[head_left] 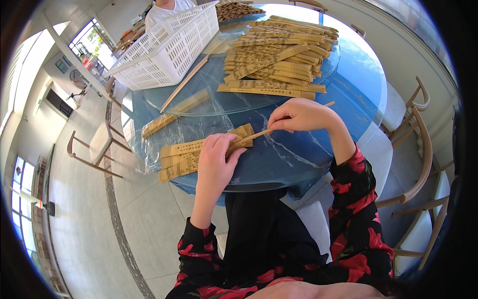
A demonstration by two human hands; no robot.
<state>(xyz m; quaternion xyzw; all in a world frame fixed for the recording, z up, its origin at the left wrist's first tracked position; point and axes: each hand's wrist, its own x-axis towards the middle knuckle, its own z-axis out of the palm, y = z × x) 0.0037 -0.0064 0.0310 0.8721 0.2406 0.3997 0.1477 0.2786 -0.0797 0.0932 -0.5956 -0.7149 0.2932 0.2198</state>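
My left hand (217,160) presses flat on a tan paper chopstick sleeve (238,139), gripping its open end at the edge of the round blue table (298,154). My right hand (298,115) pinches a pair of wooden chopsticks (259,134) whose tip sits inside that sleeve. Under and left of my left hand lie a few more sleeves (181,159). A large heap of filled sleeves (276,57) rests on the glass turntable (209,99) beyond my hands.
A white plastic basket (167,47) stands on the far left of the turntable, with loose chopsticks (186,82) beside it. Another person (167,7) sits across the table. Wooden chairs (418,144) stand at the right and at the left (92,144).
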